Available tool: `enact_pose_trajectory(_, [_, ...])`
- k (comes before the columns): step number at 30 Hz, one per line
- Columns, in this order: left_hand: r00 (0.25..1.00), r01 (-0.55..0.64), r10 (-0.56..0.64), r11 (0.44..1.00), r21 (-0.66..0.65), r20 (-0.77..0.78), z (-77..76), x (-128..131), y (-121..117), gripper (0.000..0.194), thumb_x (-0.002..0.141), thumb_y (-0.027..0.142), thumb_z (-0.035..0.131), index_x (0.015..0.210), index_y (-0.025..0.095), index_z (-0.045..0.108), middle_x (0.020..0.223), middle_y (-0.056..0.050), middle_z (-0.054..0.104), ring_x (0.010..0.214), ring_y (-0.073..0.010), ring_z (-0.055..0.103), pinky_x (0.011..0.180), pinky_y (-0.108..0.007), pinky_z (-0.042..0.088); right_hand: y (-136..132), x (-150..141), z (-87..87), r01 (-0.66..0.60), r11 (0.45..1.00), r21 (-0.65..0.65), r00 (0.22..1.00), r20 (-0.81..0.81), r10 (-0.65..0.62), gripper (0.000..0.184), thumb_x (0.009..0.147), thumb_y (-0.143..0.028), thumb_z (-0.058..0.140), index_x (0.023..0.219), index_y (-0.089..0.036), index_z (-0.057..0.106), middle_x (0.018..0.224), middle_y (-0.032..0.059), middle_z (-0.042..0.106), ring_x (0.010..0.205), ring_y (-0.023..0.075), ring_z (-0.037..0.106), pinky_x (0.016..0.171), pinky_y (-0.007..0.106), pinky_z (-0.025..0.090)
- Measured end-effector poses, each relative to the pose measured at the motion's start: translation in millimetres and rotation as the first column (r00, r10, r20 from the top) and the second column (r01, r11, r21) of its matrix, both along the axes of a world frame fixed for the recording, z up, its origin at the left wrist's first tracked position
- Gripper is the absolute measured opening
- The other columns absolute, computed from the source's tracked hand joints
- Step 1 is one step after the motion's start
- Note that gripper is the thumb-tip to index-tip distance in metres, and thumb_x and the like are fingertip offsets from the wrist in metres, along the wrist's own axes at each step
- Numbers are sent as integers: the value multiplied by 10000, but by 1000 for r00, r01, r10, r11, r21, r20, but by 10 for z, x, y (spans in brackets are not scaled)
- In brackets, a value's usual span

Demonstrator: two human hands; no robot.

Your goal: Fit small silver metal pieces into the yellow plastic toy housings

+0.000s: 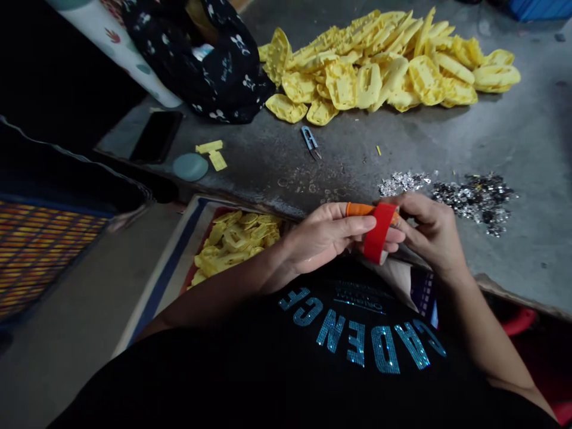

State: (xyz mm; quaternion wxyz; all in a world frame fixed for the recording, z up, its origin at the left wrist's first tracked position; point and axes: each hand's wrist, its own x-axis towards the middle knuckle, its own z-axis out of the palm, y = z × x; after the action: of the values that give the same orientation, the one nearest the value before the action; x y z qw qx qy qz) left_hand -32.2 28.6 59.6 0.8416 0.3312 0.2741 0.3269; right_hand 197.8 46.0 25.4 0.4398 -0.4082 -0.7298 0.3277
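Observation:
A roll of red tape (pixel 381 233) is held over the table's near edge, in front of my chest. My left hand (pixel 328 235) is closed on it, thumb against its near side, with fingertips showing beyond the roll. An orange finger cot (pixel 358 210) covers the left index finger, which reaches behind the red band. At the roll's right side my right hand (pixel 429 229) is closed, thumb and fingertips drawn together beside the left fingertips. A bit of orange shows there; what the right fingers pinch is hidden.
Yellow plastic shells (pixel 370 65) are heaped at the back of the table (pixel 531 161). Small shiny metal pieces (pixel 478 199) lie to the right. Blue thread snips (pixel 310 142), a phone (pixel 156 136) and a dark patterned bag (pixel 223 77) are on the left. More yellow shells (pixel 236 241) lie below the edge.

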Motion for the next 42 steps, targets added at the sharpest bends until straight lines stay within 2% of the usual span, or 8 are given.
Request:
enact_pose_trajectory(5, [995,76,-60,977,198,-82,-3,-20,-62,279,930,410,921,1122,208,916,1185,-129,894,1149,-279,846,1179,-431,588,48,-220,-117,14,956,-292,936,-332,-115,435,953,-675,819,827,-259,792,787,7,720,724,179,643,688,323,552])
enact_pose_trajectory(9, [966,-56,133,945,323,-221,-31,-48,-110,194,947,381,911,1050,217,923,1150,-88,900,1079,-223,841,1113,-357,614,81,-226,-230,-48,949,-311,937,-343,-65,355,935,-619,864,962,-265,855,899,18,793,805,185,713,750,322,590])
enact_pose_trajectory(15, [940,-142,230,935,325,-251,-33,-48,-105,201,950,398,904,1020,210,920,1028,-74,906,998,-220,852,1022,-341,653,23,-13,-32,148,979,142,981,-146,-127,360,1004,-368,831,1363,-349,814,1268,55,807,980,212,757,815,369,647])
enact_pose_trajectory(18, [969,-95,151,958,269,-195,-1,-21,-96,272,924,433,925,1015,178,914,997,-101,900,968,-230,846,1014,-355,644,-19,7,127,39,928,371,995,73,-71,429,1043,-282,771,1463,-374,767,1423,82,780,1192,269,769,963,434,672])
enact_pose_trajectory(29, [908,7,127,949,316,-400,112,-87,-234,398,912,486,919,1129,153,902,960,-74,846,818,-178,733,743,-288,554,-29,-95,77,45,889,455,981,149,-126,339,1072,-189,722,1367,-323,821,1159,53,866,988,195,837,836,317,677])
enact_pose_trajectory(32, [837,0,311,822,569,-450,74,-89,-249,316,990,447,831,1153,187,904,1020,-65,843,890,-186,733,791,-302,554,-98,-24,209,7,934,358,988,141,-62,381,1049,-187,746,1391,-346,798,1269,55,845,1060,228,823,889,382,683])
enact_pose_trajectory(36, [719,69,566,520,851,-404,7,-90,-251,165,977,321,817,1041,182,877,1000,-53,825,923,-195,698,819,-323,552,-282,69,442,52,937,347,989,111,-96,295,998,-198,829,1256,-342,828,1148,50,835,1009,255,804,871,430,661])
enact_pose_trajectory(42, [630,310,720,112,944,-292,56,-52,-230,120,1037,215,726,943,172,787,810,-9,711,805,-171,534,796,-333,503,-438,57,563,-24,856,516,913,360,-192,235,1000,-181,838,1221,-236,780,1072,51,837,921,228,791,813,399,599])
